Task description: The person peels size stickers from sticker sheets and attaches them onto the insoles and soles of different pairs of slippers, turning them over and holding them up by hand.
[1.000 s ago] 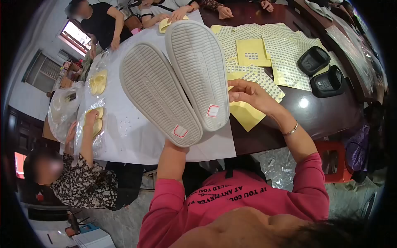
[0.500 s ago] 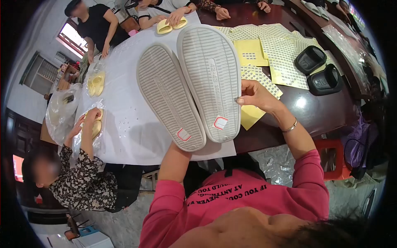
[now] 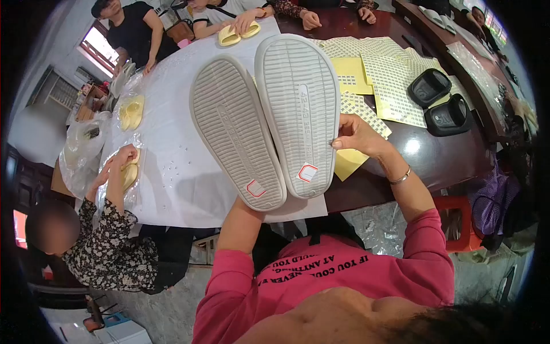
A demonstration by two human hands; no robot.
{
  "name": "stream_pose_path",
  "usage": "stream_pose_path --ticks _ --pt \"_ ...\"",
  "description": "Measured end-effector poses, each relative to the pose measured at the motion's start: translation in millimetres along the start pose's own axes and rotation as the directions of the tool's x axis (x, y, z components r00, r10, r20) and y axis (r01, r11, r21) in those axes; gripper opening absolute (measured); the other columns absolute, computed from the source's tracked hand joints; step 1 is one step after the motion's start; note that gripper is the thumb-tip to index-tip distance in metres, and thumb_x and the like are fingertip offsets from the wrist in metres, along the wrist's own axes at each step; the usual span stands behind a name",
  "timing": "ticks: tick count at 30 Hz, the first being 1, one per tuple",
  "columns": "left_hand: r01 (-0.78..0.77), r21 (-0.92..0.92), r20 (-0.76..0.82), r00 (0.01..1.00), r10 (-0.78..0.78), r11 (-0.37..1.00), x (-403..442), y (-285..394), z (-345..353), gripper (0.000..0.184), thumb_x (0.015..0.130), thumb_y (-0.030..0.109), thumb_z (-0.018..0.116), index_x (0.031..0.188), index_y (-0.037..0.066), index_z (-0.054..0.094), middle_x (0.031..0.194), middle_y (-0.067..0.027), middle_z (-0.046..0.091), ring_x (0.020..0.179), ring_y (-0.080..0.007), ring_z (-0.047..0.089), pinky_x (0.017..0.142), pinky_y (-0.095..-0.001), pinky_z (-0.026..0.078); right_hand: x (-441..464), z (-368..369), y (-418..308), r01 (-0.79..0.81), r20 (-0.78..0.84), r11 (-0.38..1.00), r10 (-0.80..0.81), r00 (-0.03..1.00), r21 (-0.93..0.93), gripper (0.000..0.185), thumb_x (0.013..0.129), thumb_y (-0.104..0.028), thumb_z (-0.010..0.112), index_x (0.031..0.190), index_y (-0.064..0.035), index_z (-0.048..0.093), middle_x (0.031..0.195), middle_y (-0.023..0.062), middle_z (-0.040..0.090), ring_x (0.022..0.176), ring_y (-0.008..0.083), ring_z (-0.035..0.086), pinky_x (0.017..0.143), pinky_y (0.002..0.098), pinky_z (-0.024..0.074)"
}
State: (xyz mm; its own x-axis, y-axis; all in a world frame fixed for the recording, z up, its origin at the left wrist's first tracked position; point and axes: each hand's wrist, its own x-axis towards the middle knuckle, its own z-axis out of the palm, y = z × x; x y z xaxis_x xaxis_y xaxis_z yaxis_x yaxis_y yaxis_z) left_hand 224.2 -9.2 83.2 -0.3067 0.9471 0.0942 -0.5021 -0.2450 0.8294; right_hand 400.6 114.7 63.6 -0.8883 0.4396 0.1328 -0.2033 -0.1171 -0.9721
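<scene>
Grey slippers (image 3: 301,132) raised above near edge of bench (image 3: 447,159), embossed "43" on one ribbed sole, red-bordered white labels (image 3: 307,172) near heels. Right hand (image 3: 358,137) nearly closed, thumb and fingers pinching one slipper's rim; left hand hidden behind pair, grip cannot be told. White cover (image 3: 163,143) open leftward; yellow sheets (image 3: 395,86), black slippers (image 3: 447,116) rightward. Pink shirt (image 3: 344,252) reads "IF YOU".

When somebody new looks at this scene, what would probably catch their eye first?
Probably the two pale slippers, held up with soles showing in the middle of the view, each with a red-edged sticker near its heel; the right hand is at one sole's edge. Next might come the black slippers on the dark table at the right, beside yellow sheets.
</scene>
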Motion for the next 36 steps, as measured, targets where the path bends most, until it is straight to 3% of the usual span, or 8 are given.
stream_pose_path --ticks 6,13,14,18,23,27,30,36 --pt "-0.184 0.497 -0.002 0.977 0.213 0.848 -5 22 -47 0.041 0.092 0.025 0.057 0.125 0.001 0.053 0.121 -0.0152 0.059 0.102 -0.0238 0.061 0.081 -0.0304 0.054 3 -3 6 -0.085 0.076 0.982 0.099 0.992 -0.171 0.017 0.088 -0.012 0.068 0.100 -0.0009 0.062 0.088 0.0010 0.063 0.079 0.0079 0.057 0.072 0.0233 0.0474" --pt "-0.241 0.915 0.088 0.902 0.422 0.324 -39 59 -122 0.030 0.091 0.017 0.058 0.116 -0.001 0.062 0.113 -0.0137 0.066 0.092 -0.0234 0.067 0.076 -0.0303 0.054 -2 8 4 -0.063 0.152 0.957 0.110 0.982 -0.284 0.018 0.090 -0.014 0.065 0.099 0.0013 0.062 0.088 0.0025 0.062 0.079 0.0096 0.058 0.072 0.0255 0.0503" --pt "-0.185 0.718 -0.144 0.904 0.403 0.671 -33 56 -119 0.023 0.088 0.007 0.056 0.105 -0.005 0.064 0.096 -0.0113 0.069 0.080 -0.0172 0.065 0.067 -0.0264 0.050 -2 9 4 -0.082 0.143 0.962 0.122 0.982 -0.262 0.017 0.091 -0.013 0.064 0.099 0.0014 0.062 0.087 0.0028 0.062 0.078 0.0099 0.059 0.070 0.0254 0.0496" --pt "0.064 0.891 -0.221 0.926 0.306 0.450 -36 48 -114 0.021 0.086 0.007 0.062 0.104 -0.004 0.064 0.091 -0.0097 0.068 0.077 -0.0125 0.062 0.069 -0.0250 0.050 0 6 3 -0.141 0.096 0.904 0.196 0.976 -0.403 0.016 0.091 -0.012 0.063 0.099 0.0012 0.062 0.086 0.0023 0.061 0.077 0.0101 0.058 0.069 0.0249 0.0474" --pt "-0.041 0.906 -0.164 0.884 0.439 0.421 -45 53 -136 0.024 0.086 0.013 0.068 0.104 -0.001 0.066 0.095 -0.0089 0.068 0.080 -0.0120 0.063 0.068 -0.0260 0.050 3 2 13 -0.146 0.100 0.932 0.188 0.977 -0.332 0.017 0.092 -0.013 0.063 0.100 0.0019 0.061 0.086 0.0021 0.061 0.077 0.0095 0.058 0.071 0.0239 0.0478" --pt "-0.050 0.996 0.004 0.833 0.553 0.067 -49 52 -161 0.037 0.083 0.017 0.068 0.116 0.001 0.060 0.103 -0.0162 0.064 0.091 -0.0290 0.062 0.081 -0.0369 0.050 4 16 15 -0.249 0.109 0.916 0.296 0.949 -0.314 0.021 0.092 -0.015 0.062 0.107 0.0005 0.059 0.088 0.0050 0.064 0.079 0.0109 0.060 0.074 0.0245 0.0490" --pt "0.013 0.998 -0.042 0.863 0.503 0.061 -53 43 -181 0.047 0.085 0.016 0.067 0.128 0.004 0.051 0.110 -0.0149 0.062 0.092 -0.0262 0.061 0.079 -0.0343 0.050 8 37 13 -0.297 0.120 0.894 0.353 0.928 -0.336 0.053 0.094 -0.015 0.060 0.141 -0.0076 0.036 0.090 0.0102 0.065 0.080 0.0138 0.063 0.073 0.0264 0.0511" --pt "0.134 0.964 -0.212 0.910 0.358 0.230 -53 44 -183 0.048 0.085 0.012 0.063 0.130 0.002 0.048 0.101 -0.0156 0.064 0.078 -0.0261 0.062 0.073 -0.0364 0.050 25 61 13 -0.336 -0.007 0.834 0.370 0.929 -0.437 0.067 0.093 -0.016 0.061 0.148 -0.0080 0.024 0.085 0.0112 0.066 0.072 0.0156 0.064 0.067 0.0281 0.0516"
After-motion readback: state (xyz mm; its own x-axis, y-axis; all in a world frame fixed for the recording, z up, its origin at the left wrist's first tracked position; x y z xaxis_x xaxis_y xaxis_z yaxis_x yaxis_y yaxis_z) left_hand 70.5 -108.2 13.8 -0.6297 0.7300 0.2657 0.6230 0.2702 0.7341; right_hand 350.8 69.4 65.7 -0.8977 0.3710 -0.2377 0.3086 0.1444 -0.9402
